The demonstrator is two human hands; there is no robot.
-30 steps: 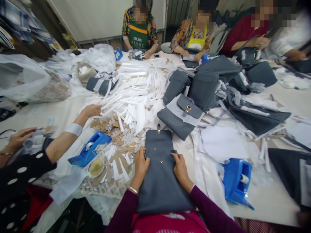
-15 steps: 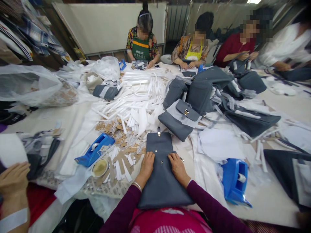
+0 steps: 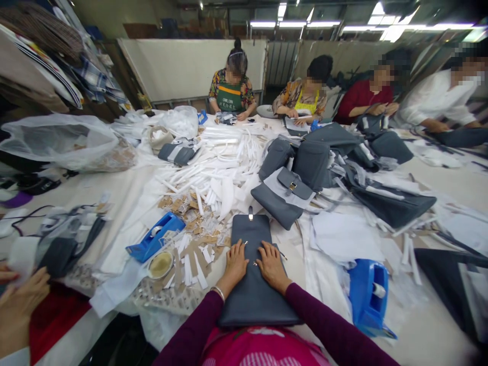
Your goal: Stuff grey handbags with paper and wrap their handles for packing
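A flat grey leather bag [image 3: 253,300] lies in front of me on the table, its flap stretched away from me with small metal studs. My left hand [image 3: 235,263] rests palm down on the bag, fingers spread. My right hand [image 3: 271,265] lies flat beside it, close to a stud at the bag's middle. Neither hand holds anything.
A blue tape dispenser [image 3: 155,242] and a small round tin [image 3: 160,264] sit to the left; another blue dispenser [image 3: 369,294] is at right. White strips [image 3: 219,168] and grey bags [image 3: 284,195] cover the table [image 3: 427,315]. Several people work at the far side; another person's hand [image 3: 17,305] is at lower left.
My hands have slid inward on the bag, closer together near the centre stud. The view has tilted upward. The neighbour's arm at left has drawn back from the table.
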